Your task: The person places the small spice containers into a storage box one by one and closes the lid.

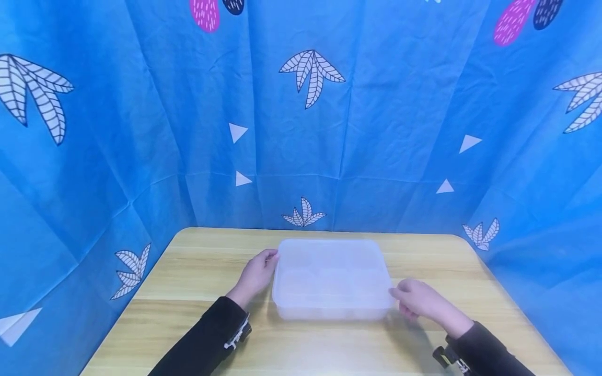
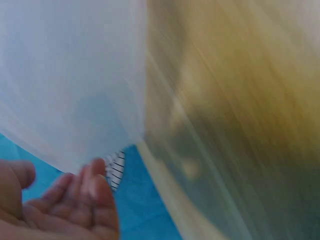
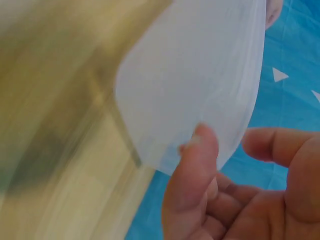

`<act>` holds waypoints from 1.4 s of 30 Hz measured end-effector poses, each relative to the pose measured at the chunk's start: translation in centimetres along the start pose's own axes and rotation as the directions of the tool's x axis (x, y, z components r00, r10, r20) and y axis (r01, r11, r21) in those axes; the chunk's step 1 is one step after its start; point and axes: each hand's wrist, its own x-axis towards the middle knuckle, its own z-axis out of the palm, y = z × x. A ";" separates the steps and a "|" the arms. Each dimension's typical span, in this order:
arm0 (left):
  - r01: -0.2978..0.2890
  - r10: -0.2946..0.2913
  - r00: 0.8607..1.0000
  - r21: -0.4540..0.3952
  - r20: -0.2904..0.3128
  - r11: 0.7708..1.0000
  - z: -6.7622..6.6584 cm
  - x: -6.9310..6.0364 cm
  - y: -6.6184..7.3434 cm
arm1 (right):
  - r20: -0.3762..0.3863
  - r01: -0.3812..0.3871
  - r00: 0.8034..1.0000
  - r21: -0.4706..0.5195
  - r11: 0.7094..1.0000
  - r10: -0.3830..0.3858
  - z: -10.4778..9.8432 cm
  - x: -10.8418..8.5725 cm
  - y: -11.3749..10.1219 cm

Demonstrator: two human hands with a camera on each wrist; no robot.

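A translucent white plastic food container (image 1: 331,277) with a flat top is at the middle of the table; faint compartments show through it. My left hand (image 1: 258,274) holds its left side near the far corner, with the fingertips against the edge in the left wrist view. At the right side my right hand (image 1: 420,300) grips the rim. In the right wrist view the right thumb (image 3: 270,145) is at the rim and a finger (image 3: 192,175) lies against the container's underside. The container appears raised off the table, its shadow falling below.
The light wood-grain table (image 1: 211,324) has rounded far corners. Behind it and at both sides hangs a blue curtain (image 1: 390,130) with leaf and triangle prints. Black sleeves (image 1: 202,339) and wrist-worn devices are on both forearms.
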 end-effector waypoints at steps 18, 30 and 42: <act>-0.157 0.219 0.969 0.399 -0.116 0.903 1.2 -6.5 2.0 | -0.357 0.012 0.926 -0.299 0.954 -0.124 3.0 1.9 -0.3; -0.172 0.240 0.963 0.400 -0.126 0.900 1.7 -6.4 2.0 | -0.371 0.018 0.916 -0.334 0.942 -0.149 3.4 1.8 0.2; -0.161 0.225 0.965 0.374 -0.135 0.913 1.6 -5.6 1.9 | -0.369 0.014 0.918 -0.337 0.941 -0.145 3.2 2.6 0.0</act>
